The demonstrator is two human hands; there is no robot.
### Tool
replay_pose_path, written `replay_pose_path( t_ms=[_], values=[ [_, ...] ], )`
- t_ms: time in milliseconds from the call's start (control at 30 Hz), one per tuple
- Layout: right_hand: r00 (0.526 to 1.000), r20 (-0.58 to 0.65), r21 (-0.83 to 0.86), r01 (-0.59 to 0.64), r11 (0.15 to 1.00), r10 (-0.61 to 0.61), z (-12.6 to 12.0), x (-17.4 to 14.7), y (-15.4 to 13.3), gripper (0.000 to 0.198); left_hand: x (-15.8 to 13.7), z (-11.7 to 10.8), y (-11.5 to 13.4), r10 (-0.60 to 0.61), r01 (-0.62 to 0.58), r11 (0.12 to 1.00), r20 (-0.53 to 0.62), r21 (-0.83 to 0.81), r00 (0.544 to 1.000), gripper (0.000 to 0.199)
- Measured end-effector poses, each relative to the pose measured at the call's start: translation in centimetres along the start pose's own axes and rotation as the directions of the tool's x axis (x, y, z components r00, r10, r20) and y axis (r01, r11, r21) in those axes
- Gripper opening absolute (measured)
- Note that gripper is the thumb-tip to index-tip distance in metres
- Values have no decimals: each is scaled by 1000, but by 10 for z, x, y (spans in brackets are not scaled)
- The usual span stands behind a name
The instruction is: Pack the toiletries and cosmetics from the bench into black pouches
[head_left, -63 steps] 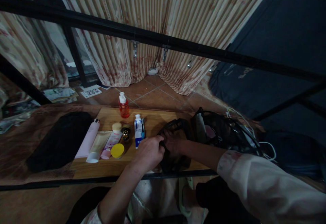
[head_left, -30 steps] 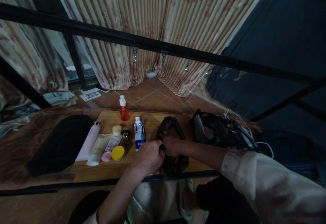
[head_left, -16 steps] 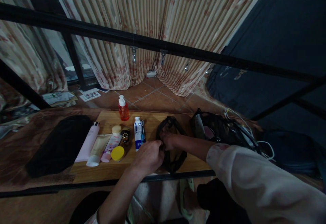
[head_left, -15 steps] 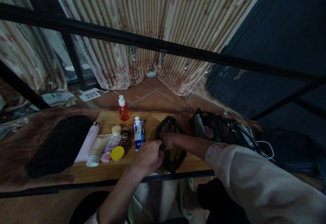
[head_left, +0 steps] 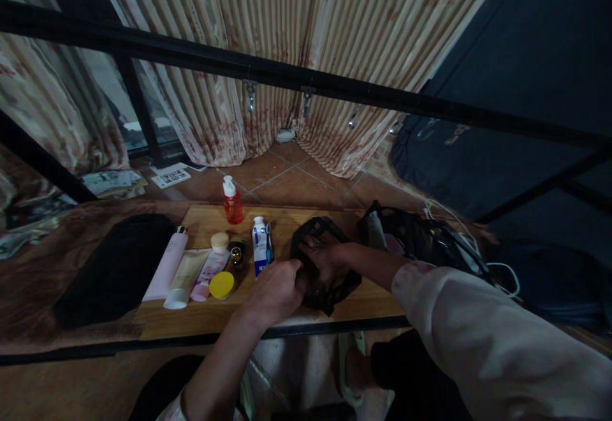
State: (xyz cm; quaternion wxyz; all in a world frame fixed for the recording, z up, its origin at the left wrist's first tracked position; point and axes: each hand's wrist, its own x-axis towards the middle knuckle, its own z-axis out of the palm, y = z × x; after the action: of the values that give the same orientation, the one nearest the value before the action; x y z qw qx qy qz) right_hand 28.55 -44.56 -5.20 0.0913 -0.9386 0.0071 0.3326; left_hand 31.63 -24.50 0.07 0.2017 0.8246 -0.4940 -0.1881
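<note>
A small black mesh bag (head_left: 335, 298) lies on the wooden board, its mouth spread upward. My left hand (head_left: 277, 290) is closed on the near left side of its rim. My right hand (head_left: 322, 258) reaches into the bag from the right, fingers stretched out against the inside and partly hidden by the dark mesh. Left of the bag lie a blue toothbrush (head_left: 269, 242) and a white and blue toothpaste tube (head_left: 259, 239). Farther left are a yellow-lidded jar (head_left: 222, 286), a pink tube (head_left: 210, 273), a beige tube (head_left: 186, 277) and a pale pink bottle (head_left: 167, 265).
A red pump bottle (head_left: 232, 207) stands at the board's back edge. Another black mesh bag (head_left: 411, 233) with items inside sits on the right, beside a white cable (head_left: 509, 274). A black pouch (head_left: 115, 271) lies at left. A black metal bar (head_left: 277, 70) crosses before the curtains.
My right hand has opened its fingers inside the bag, and the bag's right side has spread wider to the right. My left hand stays on the rim.
</note>
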Motion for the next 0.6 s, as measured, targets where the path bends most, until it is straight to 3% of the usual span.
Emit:
replay_pose_path(
  t_ms=[300,433,600],
  values=[
    [996,38,-16,86,996,-86,10,-2,13,146,-2,-1,-10,31,-31,998,-11,-57,999,38],
    [989,-127,-136,58,989,-75,22,-8,3,133,-2,0,-4,37,-37,998,-19,-46,999,39],
    [940,-305,-205,93,974,-154,36,-18,-10,97,1,7,3,37,-46,995,-98,-92,995,41]
  ],
)
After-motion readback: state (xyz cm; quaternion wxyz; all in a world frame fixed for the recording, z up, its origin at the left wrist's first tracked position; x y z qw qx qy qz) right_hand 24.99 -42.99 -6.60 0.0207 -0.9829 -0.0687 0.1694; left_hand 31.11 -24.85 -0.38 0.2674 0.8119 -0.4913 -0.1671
